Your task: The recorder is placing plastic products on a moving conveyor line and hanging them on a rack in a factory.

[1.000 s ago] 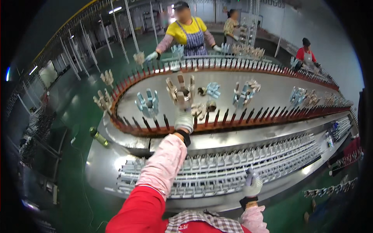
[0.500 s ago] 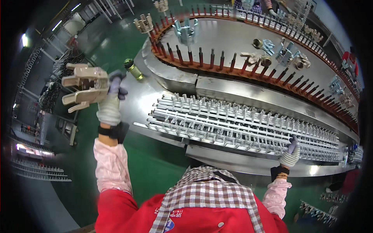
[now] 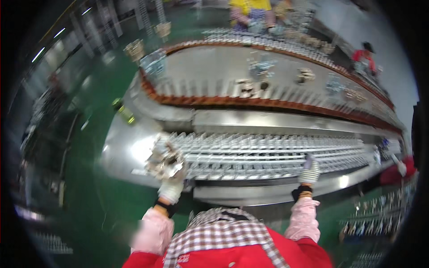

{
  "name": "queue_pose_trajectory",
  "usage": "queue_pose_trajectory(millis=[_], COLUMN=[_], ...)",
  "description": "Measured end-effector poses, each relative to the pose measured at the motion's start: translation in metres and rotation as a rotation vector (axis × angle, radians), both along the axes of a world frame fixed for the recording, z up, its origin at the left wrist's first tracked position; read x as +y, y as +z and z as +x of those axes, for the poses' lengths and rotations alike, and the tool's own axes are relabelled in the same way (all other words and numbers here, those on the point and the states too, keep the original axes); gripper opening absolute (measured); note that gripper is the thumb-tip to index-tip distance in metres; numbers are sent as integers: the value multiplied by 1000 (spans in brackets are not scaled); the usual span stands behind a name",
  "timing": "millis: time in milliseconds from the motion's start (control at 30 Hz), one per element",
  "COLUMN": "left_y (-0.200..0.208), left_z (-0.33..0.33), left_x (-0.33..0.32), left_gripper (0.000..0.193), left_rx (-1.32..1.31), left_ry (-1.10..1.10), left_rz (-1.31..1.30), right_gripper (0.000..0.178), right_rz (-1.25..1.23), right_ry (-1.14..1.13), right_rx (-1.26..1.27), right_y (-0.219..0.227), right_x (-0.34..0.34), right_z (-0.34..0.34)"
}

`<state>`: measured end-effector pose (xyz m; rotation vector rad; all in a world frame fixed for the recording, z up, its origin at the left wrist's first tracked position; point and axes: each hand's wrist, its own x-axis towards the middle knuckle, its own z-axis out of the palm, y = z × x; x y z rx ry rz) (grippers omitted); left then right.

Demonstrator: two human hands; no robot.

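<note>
My left hand (image 3: 170, 190), in a striped white glove, is closed around a beige pronged fixture (image 3: 165, 157), blurred by motion. That fixture is over the left end of a long rack of silvery metal bars and pegs (image 3: 250, 157) on the steel table. Farther right, my right hand (image 3: 309, 170), in a striped glove with purple fingertips, reaches onto the near side of the rack. Its fingers look bunched together; what they pinch, if anything, is too small to make out.
Behind the rack runs a curved steel counter (image 3: 201, 62) edged with an orange-brown track (image 3: 232, 102) of upright pins. Loose fixtures (image 3: 246, 88) lie on it. A green-yellow bottle (image 3: 124, 111) lies at the table's left. People (image 3: 252, 9) work at the far side; hanging racks (image 3: 375, 214) stand at right.
My left hand has swung the beige fixture rightward and nearer, from out over the floor to the rack's left end. The view has turned; my right hand stays at the rack.
</note>
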<state>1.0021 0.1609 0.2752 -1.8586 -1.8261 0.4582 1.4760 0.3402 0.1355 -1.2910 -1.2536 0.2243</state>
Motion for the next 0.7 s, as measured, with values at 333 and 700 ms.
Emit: queue_pose_trajectory(millis=[333, 700], left_y=[-21, -121], left_z=[6, -62], left_x=[24, 11], left_gripper=[39, 25], left_rx=[-1432, -1602], left_ry=[148, 309], left_rz=[198, 607], right_gripper=[22, 39], right_rz=[-254, -379], right_ry=[-116, 284], right_rx=[-331, 135], right_y=[79, 143], right_x=[-24, 137], right_z=[-5, 62])
